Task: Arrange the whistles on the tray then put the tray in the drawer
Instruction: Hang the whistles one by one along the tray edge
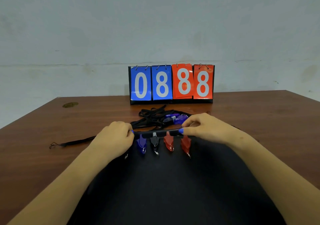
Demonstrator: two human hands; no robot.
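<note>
A dark tray (156, 132) lies near the table's front edge, and only its thin far rim stands out. On it, in a row, lie a blue whistle (141, 144), a black whistle (155, 142) and two red whistles (168, 142) (186, 144), key rings toward me. My left hand (116, 136) grips the rim's left end. My right hand (200, 126) pinches its right end. Just behind the tray lie more blue and purple whistles (174, 119) among tangled black lanyards (150, 117).
A flip scoreboard (171, 84) reading 0888 stands at the back of the brown table (52, 124) against the wall. One black lanyard (74, 142) trails left. Dark clothing (173, 190) fills the lower middle and hides the table's near edge.
</note>
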